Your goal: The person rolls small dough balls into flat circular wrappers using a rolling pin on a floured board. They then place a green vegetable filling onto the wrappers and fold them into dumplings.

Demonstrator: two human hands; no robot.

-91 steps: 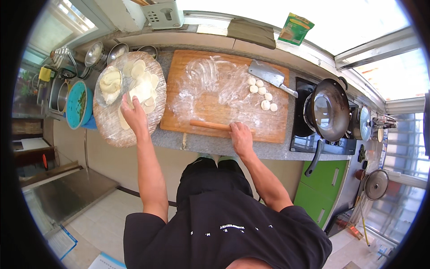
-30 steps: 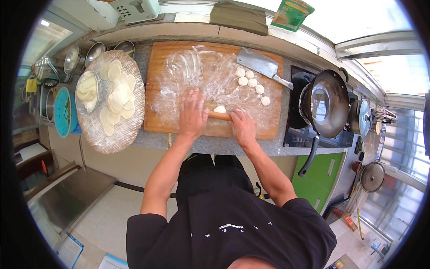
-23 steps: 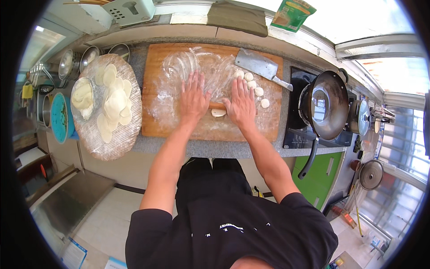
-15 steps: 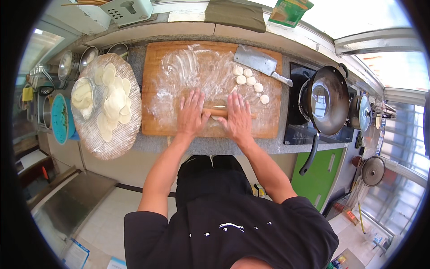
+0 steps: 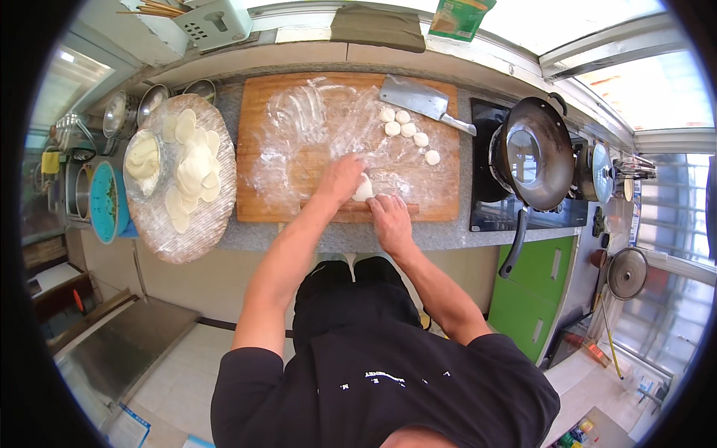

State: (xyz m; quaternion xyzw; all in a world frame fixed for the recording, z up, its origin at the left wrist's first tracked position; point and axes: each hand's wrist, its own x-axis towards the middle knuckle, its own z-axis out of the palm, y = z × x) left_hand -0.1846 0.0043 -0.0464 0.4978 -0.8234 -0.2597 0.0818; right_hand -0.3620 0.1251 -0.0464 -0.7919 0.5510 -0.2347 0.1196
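A small white dough wrapper (image 5: 364,188) lies between my hands near the front of the floured wooden board (image 5: 258,201). My left hand (image 5: 343,178) has its fingers closed at the far left edge of the wrapper. Just in front of the wrapper, a wooden rolling pin (image 5: 354,211) lies crosswise, and my right hand (image 5: 392,219) is curled over its right part, fingertips close to the dough. Several dough pieces (image 5: 408,129) sit at the board's right, below a cleaver (image 5: 415,95).
Left of the board, a round woven tray (image 5: 160,237) carries flat wrappers (image 5: 196,166) and a bowl of pale dough or filling (image 5: 143,164). A turquoise basin (image 5: 107,201) stands beyond it. At right, a wok (image 5: 556,160) rests on the black cooktop (image 5: 485,215), its handle toward me.
My hands have left their flat rolling position. The left now pinches the wrapper, the right has curled on the rolling pin, and the pin has come nearer to me.
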